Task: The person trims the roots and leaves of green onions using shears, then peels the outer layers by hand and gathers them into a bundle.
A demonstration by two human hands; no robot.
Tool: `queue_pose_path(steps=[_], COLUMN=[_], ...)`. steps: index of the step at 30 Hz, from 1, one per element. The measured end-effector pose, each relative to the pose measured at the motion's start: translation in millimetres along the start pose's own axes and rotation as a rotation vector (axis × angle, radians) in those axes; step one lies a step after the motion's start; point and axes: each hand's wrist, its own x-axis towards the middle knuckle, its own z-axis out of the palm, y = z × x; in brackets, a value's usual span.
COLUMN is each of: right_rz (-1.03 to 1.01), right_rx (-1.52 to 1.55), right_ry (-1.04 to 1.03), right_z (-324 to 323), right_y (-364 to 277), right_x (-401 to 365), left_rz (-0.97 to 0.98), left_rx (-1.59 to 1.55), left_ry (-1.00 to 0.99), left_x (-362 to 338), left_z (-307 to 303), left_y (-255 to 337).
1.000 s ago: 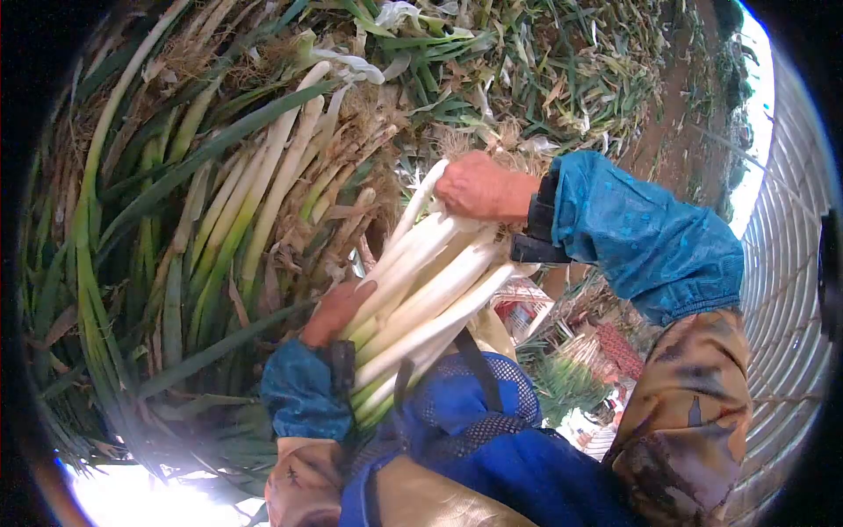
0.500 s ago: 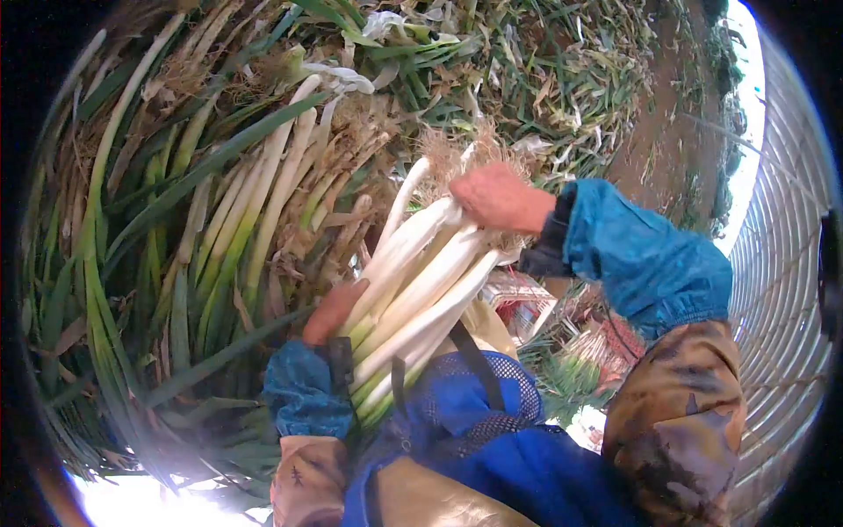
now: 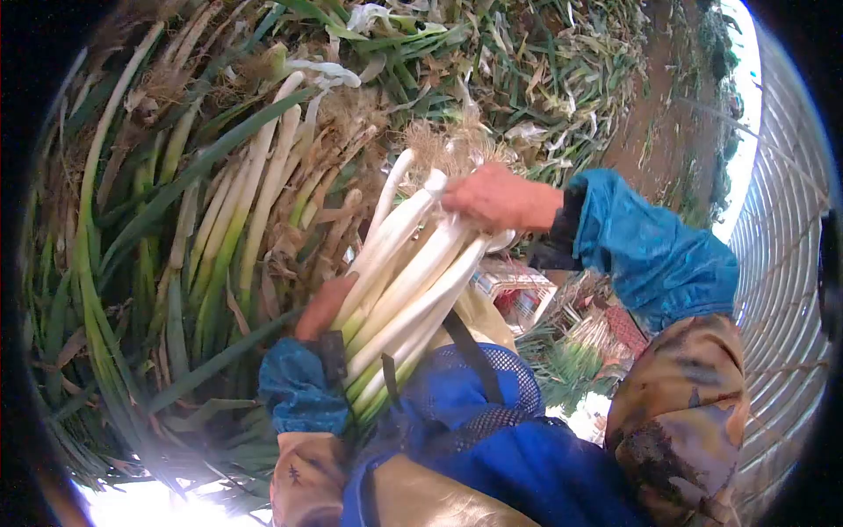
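Note:
A bundle of thick green onions (image 3: 408,281) lies slanted across my lap, white shafts upward and green leaves down toward my body. My left hand (image 3: 325,307) is closed around the left side of the bundle, low on the white shafts; part of its fingers is hidden. Near the root end, my right hand (image 3: 500,198) grips across the tops of the shafts with its fingers curled. Shaggy pale roots (image 3: 452,151) stick out just beyond it. One thinner stalk (image 3: 389,195) stands a little apart at the bundle's left.
To the left lies a big heap of unpeeled green onions (image 3: 228,202) with dry leaves and roots. Stripped leaves (image 3: 527,79) cover the ground ahead. Beside my right forearm are a printed box (image 3: 518,290) and more bundled onions (image 3: 584,347). Ribbed translucent sheeting (image 3: 781,263) rises at right.
The bundle and both hands appear slightly further left. My right hand has shifted over the root ends, its fingers now lying more across the shaft tops. My left hand keeps its hold.

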Motion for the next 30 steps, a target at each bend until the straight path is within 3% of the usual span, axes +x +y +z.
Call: queue_pose_path(steps=[5,8,12,13,14,17,18,19,21,23,24,25,27,28,30], right_rz=[-0.089,0.219,0.676,0.576,0.597,0.698,0.633,0.495,0.601,0.776,0.475,0.711,1.077,1.036,1.038], right_rx=[-0.253,-0.253,-0.497,-0.579,-0.551,0.031,0.294,0.179,0.413,0.142,-0.006,-0.213,-0.021,-0.065,0.172], right_ry=[-0.1,-0.131,0.192,0.259,0.267,0.185,0.192,0.321,-0.036,0.146,0.462,0.364,0.484,0.412,0.376], right_z=[-5,16,-48,-54,-57,-26,-4,27,76,85,92,82,20,13,32], right_y=[-4,15,129,147,137,58,35,11,-14,12,62,110,137,147,137], right_x=[7,13,-37,-67,-85,-108,-109,-110,-82,-79,-94,-108,-136,-150,-155], left_rz=[0.057,0.142,0.113,0.114,0.121,0.102,0.052,-0.003,-0.006,0.102,0.088,0.079,0.143,0.213,0.289], left_rx=[0.182,0.292,0.257,0.21,0.162,0.115,0.054,-0.003,0.02,0.167,0.166,0.168,0.191,0.212,0.262], left_ry=[-0.061,0.009,-0.002,-0.022,-0.044,-0.04,-0.028,-0.018,-0.018,-0.032,-0.032,-0.031,-0.053,-0.086,-0.153], left_x=[13,21,13,13,14,25,27,28,30,26,28,30,27,21,46], left_z=[-3,-4,-1,-2,-2,-5,-5,-6,-9,-10,-11,-10,-11,-7,-17], left_y=[-12,-23,-9,-14,-18,-28,-31,-35,-33,-26,-31,-39,-37,-27,-75])
